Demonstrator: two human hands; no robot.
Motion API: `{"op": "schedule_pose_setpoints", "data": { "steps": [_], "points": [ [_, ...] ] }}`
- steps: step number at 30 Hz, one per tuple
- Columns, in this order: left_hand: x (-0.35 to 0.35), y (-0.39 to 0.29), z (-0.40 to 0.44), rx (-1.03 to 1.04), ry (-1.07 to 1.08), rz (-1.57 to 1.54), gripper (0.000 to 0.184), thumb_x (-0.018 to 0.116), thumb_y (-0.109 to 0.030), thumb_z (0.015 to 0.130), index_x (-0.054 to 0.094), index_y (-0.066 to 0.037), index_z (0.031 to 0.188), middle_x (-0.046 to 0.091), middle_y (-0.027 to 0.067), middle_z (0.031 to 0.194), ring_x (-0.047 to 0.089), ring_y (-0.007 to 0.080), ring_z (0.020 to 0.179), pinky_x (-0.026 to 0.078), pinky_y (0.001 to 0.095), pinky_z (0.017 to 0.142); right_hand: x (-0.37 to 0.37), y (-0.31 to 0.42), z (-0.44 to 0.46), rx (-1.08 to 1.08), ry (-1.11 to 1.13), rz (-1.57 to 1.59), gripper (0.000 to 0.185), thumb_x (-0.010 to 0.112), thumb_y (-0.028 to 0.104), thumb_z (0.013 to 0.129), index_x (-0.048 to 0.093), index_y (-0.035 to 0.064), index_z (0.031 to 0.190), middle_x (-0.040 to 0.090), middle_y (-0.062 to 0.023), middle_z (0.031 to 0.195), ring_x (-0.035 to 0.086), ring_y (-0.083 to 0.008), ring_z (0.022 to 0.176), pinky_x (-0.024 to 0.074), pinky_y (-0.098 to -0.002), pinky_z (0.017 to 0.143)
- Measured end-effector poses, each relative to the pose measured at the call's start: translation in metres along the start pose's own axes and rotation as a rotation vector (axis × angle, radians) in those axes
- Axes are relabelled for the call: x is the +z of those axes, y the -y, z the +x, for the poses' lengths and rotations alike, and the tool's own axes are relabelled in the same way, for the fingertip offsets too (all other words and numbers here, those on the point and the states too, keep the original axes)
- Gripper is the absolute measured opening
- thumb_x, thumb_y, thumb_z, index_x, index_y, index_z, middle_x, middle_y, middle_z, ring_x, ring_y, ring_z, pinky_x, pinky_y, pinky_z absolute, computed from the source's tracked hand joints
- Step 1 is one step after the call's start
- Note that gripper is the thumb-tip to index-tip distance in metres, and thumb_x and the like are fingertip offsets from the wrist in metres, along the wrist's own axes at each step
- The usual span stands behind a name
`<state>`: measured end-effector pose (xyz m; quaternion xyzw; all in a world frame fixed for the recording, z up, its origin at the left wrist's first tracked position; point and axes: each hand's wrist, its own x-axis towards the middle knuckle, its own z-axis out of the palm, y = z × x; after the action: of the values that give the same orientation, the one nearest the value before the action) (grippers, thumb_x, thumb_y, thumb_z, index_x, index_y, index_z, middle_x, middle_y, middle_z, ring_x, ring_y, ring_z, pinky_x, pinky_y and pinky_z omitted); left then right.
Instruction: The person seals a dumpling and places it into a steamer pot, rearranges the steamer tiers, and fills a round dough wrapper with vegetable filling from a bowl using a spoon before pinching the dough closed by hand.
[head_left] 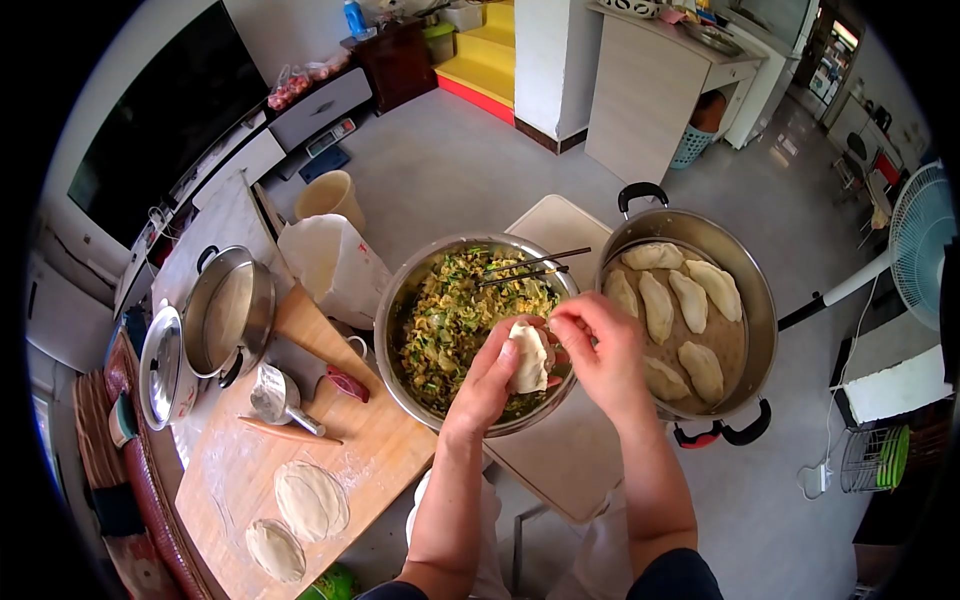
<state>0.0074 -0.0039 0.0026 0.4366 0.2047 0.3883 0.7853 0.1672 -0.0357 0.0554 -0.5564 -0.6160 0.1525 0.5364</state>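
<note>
A folded dumpling of pale dough rests in my left hand, whose fingers and thumb close around it. Just to its right, my right hand has thumb and fingers pinched together beside the dumpling's edge; whether they touch the dough or hold anything I cannot tell. Below both hands stands a metal bowl of chopped green and yellow filling, with two dark chopsticks lying across it. Several shaped dumplings lie in the large steel pot on the right.
On the left, a wooden board carries flat dough wrappers, a rolling pin and a metal scoop. Behind it are another pot and a lid. A fan stands far right.
</note>
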Motion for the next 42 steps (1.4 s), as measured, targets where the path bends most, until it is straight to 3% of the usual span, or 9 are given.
{"op": "schedule_pose_setpoints", "data": {
  "steps": [8,11,13,16,19,21,25,30,42],
  "points": [
    [-0.001,0.006,-0.001,0.047,-0.033,0.272,0.049,0.044,-0.037,0.104,0.042,-0.001,0.137,0.055,0.0079,0.119,0.050,0.0139,0.111,0.039,0.0279,0.097,0.010,-0.004,-0.002,-0.150,0.037,-0.103,0.005,0.066,0.005,0.085,0.061,0.0027,0.084,0.061,-0.0107,0.080,0.062,-0.0315,0.068,0.0494,-0.0396,0.059],
    [-0.002,0.006,-0.001,0.047,-0.040,0.333,0.050,0.044,-0.038,0.104,0.042,-0.002,0.137,0.055,0.0085,0.121,0.053,0.0158,0.110,0.044,0.0292,0.096,0.009,-0.008,-0.003,-0.159,0.042,-0.102,0.004,0.065,0.004,0.086,0.061,0.0011,0.086,0.061,-0.0110,0.081,0.062,-0.0299,0.069,0.0490,-0.0382,0.059],
    [-0.002,0.014,0.003,0.019,-0.037,0.108,0.051,0.044,-0.041,0.103,0.041,-0.003,0.138,0.056,0.0107,0.122,0.056,0.0205,0.111,0.048,0.0350,0.095,0.010,-0.008,-0.002,-0.160,0.041,-0.079,0.006,0.065,0.002,0.088,0.061,-0.0021,0.087,0.061,-0.0115,0.081,0.062,-0.0251,0.067,0.0483,-0.0339,0.060],
    [0.000,0.007,0.004,-0.041,-0.035,-0.234,0.053,0.043,-0.046,0.102,0.039,-0.006,0.138,0.056,0.0141,0.124,0.058,0.0287,0.114,0.053,0.0460,0.092,0.006,0.008,-0.001,0.117,-0.087,0.185,0.007,0.063,0.006,0.088,0.060,0.0006,0.085,0.060,-0.0121,0.076,0.062,-0.0317,0.067,0.0487,-0.0395,0.059],
    [-0.002,0.006,0.008,-0.005,0.008,-0.456,0.057,0.042,-0.052,0.100,0.038,-0.011,0.138,0.054,0.0161,0.126,0.057,0.0360,0.118,0.053,0.0584,0.091,-0.001,-0.006,-0.002,0.058,-0.043,-0.034,0.011,0.062,0.007,0.093,0.060,-0.0022,0.087,0.061,-0.0090,0.076,0.062,-0.0157,0.061,0.0485,-0.0318,0.056],
    [0.001,0.004,0.008,0.018,-0.016,-0.539,0.057,0.041,-0.053,0.100,0.038,-0.011,0.139,0.054,0.0155,0.127,0.057,0.0359,0.118,0.051,0.0591,0.093,0.006,-0.011,-0.003,0.049,0.028,-0.012,0.010,0.065,0.009,0.088,0.059,0.0012,0.084,0.059,-0.0128,0.074,0.062,-0.0312,0.065,0.0472,-0.0396,0.058],
    [-0.005,0.009,0.013,0.131,-0.078,-0.547,0.061,0.040,-0.056,0.099,0.037,-0.011,0.140,0.054,0.0148,0.128,0.053,0.0366,0.123,0.045,0.0539,0.102,0.000,0.002,-0.005,0.006,0.153,-0.034,0.016,0.074,0.010,0.081,0.059,0.0026,0.082,0.059,-0.0097,0.074,0.061,-0.0262,0.062,0.0474,-0.0368,0.057],
    [-0.001,0.003,0.013,0.270,-0.046,-0.645,0.065,0.051,-0.056,0.094,0.038,-0.013,0.140,0.054,0.0134,0.127,0.050,0.0380,0.125,0.044,0.0511,0.103,0.006,0.003,-0.008,-0.014,0.165,0.019,0.024,0.080,0.006,0.073,0.060,0.0033,0.086,0.060,-0.0058,0.079,0.061,-0.0179,0.061,0.0484,-0.0316,0.055],
    [0.003,0.009,0.014,0.361,-0.010,-0.575,0.057,0.060,-0.049,0.093,0.041,-0.016,0.136,0.054,0.0092,0.122,0.047,0.0296,0.126,0.046,0.0446,0.101,0.031,0.003,-0.013,-0.207,-0.027,0.057,0.018,0.076,0.000,0.076,0.065,0.0023,0.089,0.064,-0.0083,0.085,0.065,-0.0228,0.069,0.0512,-0.0331,0.058]
  ]
}}
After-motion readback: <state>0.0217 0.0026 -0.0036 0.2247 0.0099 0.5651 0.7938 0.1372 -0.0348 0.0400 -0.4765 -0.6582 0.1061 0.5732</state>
